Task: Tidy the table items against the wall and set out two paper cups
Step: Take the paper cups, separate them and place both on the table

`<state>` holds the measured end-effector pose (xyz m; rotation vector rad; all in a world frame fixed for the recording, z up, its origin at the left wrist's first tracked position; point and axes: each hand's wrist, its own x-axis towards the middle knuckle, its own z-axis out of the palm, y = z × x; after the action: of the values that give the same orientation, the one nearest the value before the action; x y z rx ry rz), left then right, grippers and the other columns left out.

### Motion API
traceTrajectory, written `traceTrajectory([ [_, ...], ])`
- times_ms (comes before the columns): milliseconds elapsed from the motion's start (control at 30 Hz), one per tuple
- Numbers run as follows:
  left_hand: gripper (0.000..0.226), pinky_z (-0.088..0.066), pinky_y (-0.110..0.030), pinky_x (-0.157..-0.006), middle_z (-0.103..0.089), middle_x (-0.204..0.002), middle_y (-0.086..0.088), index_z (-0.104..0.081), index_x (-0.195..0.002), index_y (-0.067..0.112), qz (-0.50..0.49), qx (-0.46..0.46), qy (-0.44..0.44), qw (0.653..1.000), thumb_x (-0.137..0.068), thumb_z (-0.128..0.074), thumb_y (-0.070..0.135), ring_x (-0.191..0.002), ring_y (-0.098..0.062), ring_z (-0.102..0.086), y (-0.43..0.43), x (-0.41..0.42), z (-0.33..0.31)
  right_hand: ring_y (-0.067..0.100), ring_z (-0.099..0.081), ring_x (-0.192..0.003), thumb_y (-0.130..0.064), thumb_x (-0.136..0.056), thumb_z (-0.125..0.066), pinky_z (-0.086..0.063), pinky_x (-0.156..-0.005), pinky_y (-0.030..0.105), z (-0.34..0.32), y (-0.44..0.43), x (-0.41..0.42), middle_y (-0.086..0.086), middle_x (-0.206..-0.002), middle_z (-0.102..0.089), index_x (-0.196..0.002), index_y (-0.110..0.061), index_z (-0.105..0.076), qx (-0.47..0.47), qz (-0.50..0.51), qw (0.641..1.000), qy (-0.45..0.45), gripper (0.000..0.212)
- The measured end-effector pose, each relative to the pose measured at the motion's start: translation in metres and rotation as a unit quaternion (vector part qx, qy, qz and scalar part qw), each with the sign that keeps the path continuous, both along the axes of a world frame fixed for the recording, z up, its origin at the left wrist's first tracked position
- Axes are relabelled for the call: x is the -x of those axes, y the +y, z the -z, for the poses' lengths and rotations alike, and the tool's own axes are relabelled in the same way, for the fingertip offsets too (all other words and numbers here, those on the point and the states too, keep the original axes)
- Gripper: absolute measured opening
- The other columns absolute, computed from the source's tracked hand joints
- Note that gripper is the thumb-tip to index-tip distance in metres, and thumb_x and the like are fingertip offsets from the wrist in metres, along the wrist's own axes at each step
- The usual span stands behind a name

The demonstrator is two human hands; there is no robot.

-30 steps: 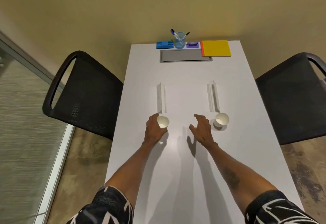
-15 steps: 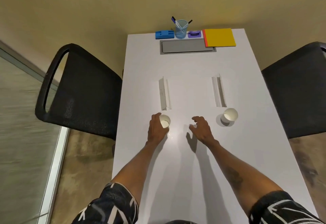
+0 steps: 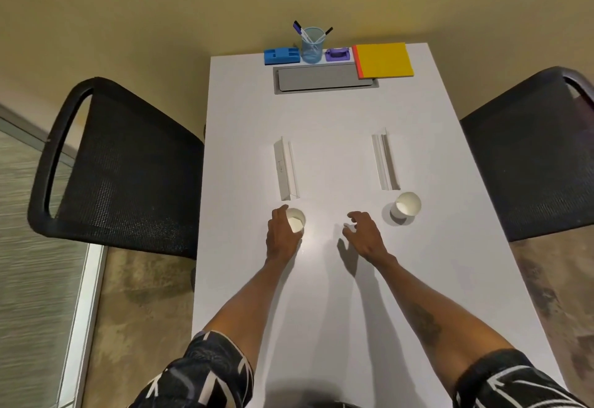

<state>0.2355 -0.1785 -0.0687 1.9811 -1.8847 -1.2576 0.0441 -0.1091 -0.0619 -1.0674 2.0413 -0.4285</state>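
Two white paper cups stand upright on the white table (image 3: 321, 295). My left hand (image 3: 281, 235) wraps around the left cup (image 3: 296, 220), just below a white folded name card (image 3: 285, 169). The right cup (image 3: 405, 207) stands alone below a second folded card (image 3: 385, 163). My right hand (image 3: 364, 235) hovers over the table left of that cup, fingers loosely curled, holding nothing. Against the wall sit a blue holder (image 3: 281, 55), a clear pen cup (image 3: 312, 44), a purple item (image 3: 337, 54) and a yellow notebook (image 3: 384, 60).
A grey cable hatch (image 3: 321, 79) is set into the table near the wall. Black mesh chairs flank the table, one on the left (image 3: 128, 176) and one on the right (image 3: 533, 163). A glass partition runs along the far left.
My right hand has drawn back left, away from the right cup. The left hand stays on the left cup. The camera has tilted, so the table appears shifted.
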Motion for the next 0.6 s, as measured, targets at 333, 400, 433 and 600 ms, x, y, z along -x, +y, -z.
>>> traceTrajectory([
  [333, 0.082, -0.045, -0.037, -0.101, -0.040, -0.147, 0.007, -0.032, -0.149, 0.021, -0.023, -0.003, 0.015, 1.000, -0.081, -0.078, 0.018, -0.133, -0.023, -0.042, 0.003, 0.010, 0.003, 0.026, -0.059, -0.122, -0.014, -0.094, -0.058, -0.044, -0.100, 0.034, 0.002, 0.007, 0.011, 0.013, -0.135, -0.050, -0.136, -0.007, -0.050, 0.002, 0.019, 1.000, -0.020, 0.044],
  [400, 0.089, -0.045, -0.039, -0.105, -0.037, -0.150, 0.007, -0.030, -0.151, 0.020, -0.018, -0.006, 0.018, 1.000, -0.078, -0.080, 0.016, -0.135, -0.024, -0.040, 0.003, 0.009, 0.002, 0.026, -0.059, -0.122, -0.013, -0.094, -0.058, -0.043, -0.098, 0.031, 0.003, 0.007, 0.012, 0.013, -0.135, -0.049, -0.137, -0.007, -0.050, -0.004, 0.023, 0.999, -0.023, 0.044],
  [433, 0.094, -0.044, -0.040, -0.106, -0.035, -0.152, 0.007, -0.028, -0.153, 0.020, -0.014, -0.009, 0.024, 1.000, -0.076, -0.082, 0.013, -0.136, -0.024, -0.039, 0.003, 0.009, 0.002, 0.026, -0.059, -0.122, -0.013, -0.094, -0.058, -0.042, -0.095, 0.029, 0.003, 0.007, 0.013, 0.013, -0.135, -0.049, -0.137, -0.007, -0.050, -0.007, 0.024, 0.999, -0.025, 0.044],
  [600, 0.108, -0.049, -0.019, -0.095, -0.022, -0.162, 0.007, -0.017, -0.158, 0.024, -0.013, -0.025, 0.071, 0.997, -0.075, -0.083, 0.008, -0.127, -0.019, -0.046, 0.005, 0.007, -0.002, 0.025, -0.059, -0.123, -0.013, -0.094, -0.059, -0.038, -0.089, 0.021, -0.002, 0.005, 0.012, 0.014, -0.136, -0.048, -0.138, -0.007, -0.049, -0.009, 0.029, 0.999, -0.035, 0.046],
])
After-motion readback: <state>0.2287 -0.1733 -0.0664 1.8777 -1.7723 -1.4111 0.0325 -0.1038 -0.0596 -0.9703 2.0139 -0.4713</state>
